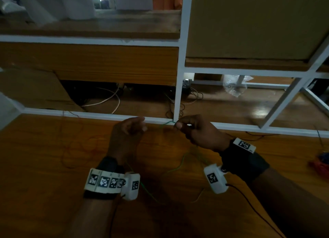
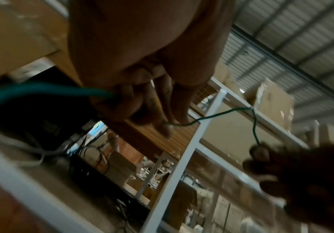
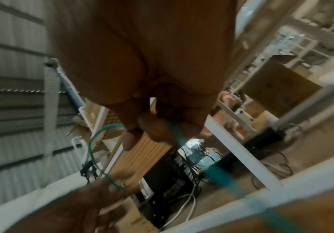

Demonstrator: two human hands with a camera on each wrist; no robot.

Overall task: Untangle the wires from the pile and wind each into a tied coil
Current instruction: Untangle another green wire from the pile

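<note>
A thin green wire (image 1: pixel 167 123) spans the short gap between my two hands above the wooden table (image 1: pixel 53 193). My left hand (image 1: pixel 142 126) pinches one part of it with curled fingers (image 2: pixel 167 126). My right hand (image 1: pixel 179 125) pinches the other part between thumb and fingers (image 3: pixel 158 130). From the hands the wire's slack (image 1: pixel 181 162) trails back toward me over the table. In the right wrist view the green wire (image 3: pixel 93 141) arcs in a loop to my left hand (image 3: pixel 86 203). Thin red wires (image 1: pixel 74 145) lie loosely tangled on the table at left.
A white metal shelf frame (image 1: pixel 179 77) stands right behind the table's far edge. Cables (image 1: pixel 114 99) and a power strip (image 1: pixel 187 85) lie on the floor under it. A red and blue bundle (image 1: pixel 320 162) sits at the table's right edge. Black camera leads (image 1: pixel 249 202) run along my forearms.
</note>
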